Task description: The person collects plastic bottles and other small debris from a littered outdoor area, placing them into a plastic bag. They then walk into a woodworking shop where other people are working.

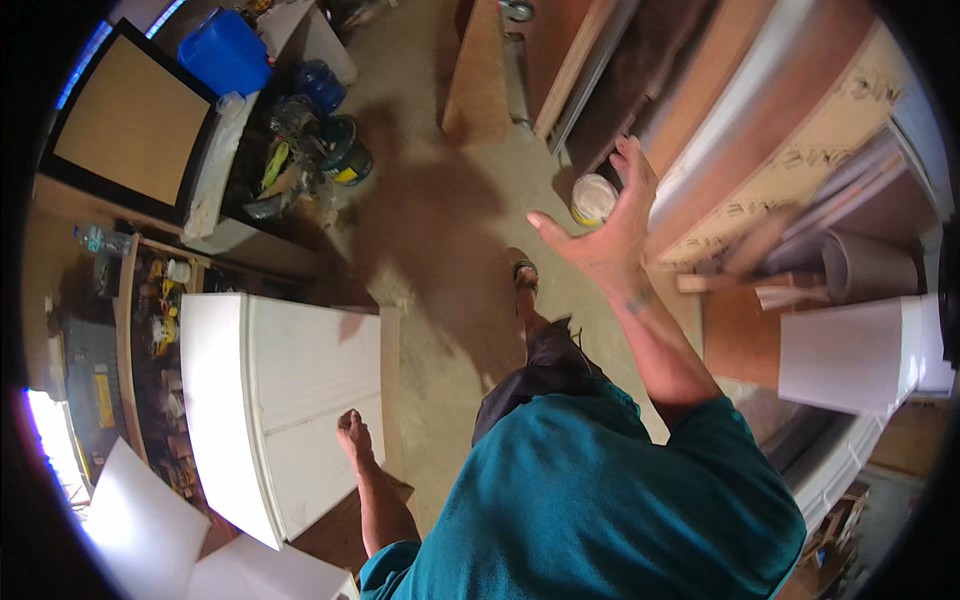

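My right hand (605, 235) is raised over the floor with its fingers spread, and nothing is in it. Just beyond it, a round tub with a pale lid (595, 198) stands on the floor by the boards; the hand partly overlaps it in view. Low on my left, my left hand (353, 437) is closed, its fingers curled in. Whatever it may hold is hidden. Beside that hand stands a white cabinet (315, 350) with flat panels; whether they touch cannot be told.
Long boards (760, 110) lean along the right, with a rolled sheet (868, 263) and a white box (850, 355) nearer me. On the left are a blue jerrycan (224, 52), a dark bucket (345, 150), a framed panel (130, 115) and cluttered shelves (165, 370). My sandalled foot (525, 272) is on the concrete floor (430, 330).
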`<action>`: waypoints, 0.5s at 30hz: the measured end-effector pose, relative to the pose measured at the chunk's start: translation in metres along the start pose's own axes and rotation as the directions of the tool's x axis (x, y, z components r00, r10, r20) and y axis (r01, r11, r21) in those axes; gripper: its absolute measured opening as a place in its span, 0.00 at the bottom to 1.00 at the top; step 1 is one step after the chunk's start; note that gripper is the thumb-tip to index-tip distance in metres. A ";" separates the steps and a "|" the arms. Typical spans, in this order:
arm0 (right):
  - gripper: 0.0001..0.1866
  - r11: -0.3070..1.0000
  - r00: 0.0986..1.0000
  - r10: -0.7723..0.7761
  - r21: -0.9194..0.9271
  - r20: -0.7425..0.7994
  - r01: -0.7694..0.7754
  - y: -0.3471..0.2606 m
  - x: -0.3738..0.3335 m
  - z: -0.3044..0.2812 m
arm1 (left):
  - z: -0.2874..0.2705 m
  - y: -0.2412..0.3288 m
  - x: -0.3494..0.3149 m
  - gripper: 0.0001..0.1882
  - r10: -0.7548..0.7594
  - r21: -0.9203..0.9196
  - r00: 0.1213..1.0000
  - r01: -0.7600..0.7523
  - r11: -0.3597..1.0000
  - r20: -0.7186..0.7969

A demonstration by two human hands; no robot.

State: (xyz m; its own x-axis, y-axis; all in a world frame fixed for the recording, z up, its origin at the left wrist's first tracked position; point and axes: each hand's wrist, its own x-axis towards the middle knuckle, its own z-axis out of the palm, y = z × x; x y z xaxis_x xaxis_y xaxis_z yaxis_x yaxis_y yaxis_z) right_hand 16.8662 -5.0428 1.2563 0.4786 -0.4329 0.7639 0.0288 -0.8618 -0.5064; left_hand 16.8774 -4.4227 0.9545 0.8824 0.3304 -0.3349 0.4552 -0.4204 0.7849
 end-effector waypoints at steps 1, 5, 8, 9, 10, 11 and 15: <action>0.67 1.000 1.000 -0.001 0.012 0.002 0.000 0.015 0.014 0.031 | 0.018 0.024 0.025 0.12 0.011 -0.132 1.000 -0.013 0.991 -0.016; 0.40 0.977 0.968 0.124 0.143 0.220 -0.158 0.067 0.082 0.157 | 0.103 0.108 0.088 0.09 0.238 0.146 0.971 -0.232 0.962 -0.030; 0.15 0.933 0.824 0.131 0.213 0.551 -0.291 0.092 0.141 0.251 | 0.153 0.163 0.088 0.09 0.173 0.251 0.984 -0.179 0.951 0.047; 0.12 0.949 0.853 0.045 0.244 0.520 -0.198 0.091 0.157 0.277 | 0.158 0.181 0.075 0.09 0.188 0.261 0.982 -0.186 0.947 0.016; 0.11 0.955 0.886 -0.050 0.282 0.461 -0.093 0.093 0.178 0.310 | 0.172 0.205 0.080 0.10 0.219 0.261 0.975 -0.206 0.943 -0.023; 0.14 0.894 0.829 0.055 0.341 0.557 -0.289 0.093 0.195 0.337 | 0.183 0.227 0.089 0.10 0.076 0.194 0.994 -0.060 0.979 -0.076; 0.30 0.892 0.838 0.053 0.351 0.543 -0.284 0.104 0.259 0.471 | 0.216 0.306 0.164 0.11 0.040 0.171 0.958 0.009 0.985 -0.284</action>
State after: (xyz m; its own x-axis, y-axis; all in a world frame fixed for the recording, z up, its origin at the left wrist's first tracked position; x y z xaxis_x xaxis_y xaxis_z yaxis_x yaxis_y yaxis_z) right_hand 17.4067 -5.1199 1.2132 0.8791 -0.2651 0.3962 0.1978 -0.5534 -0.8091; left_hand 17.1868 -4.6801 1.0274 0.8300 0.5395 -0.1412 0.4770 -0.5556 0.6810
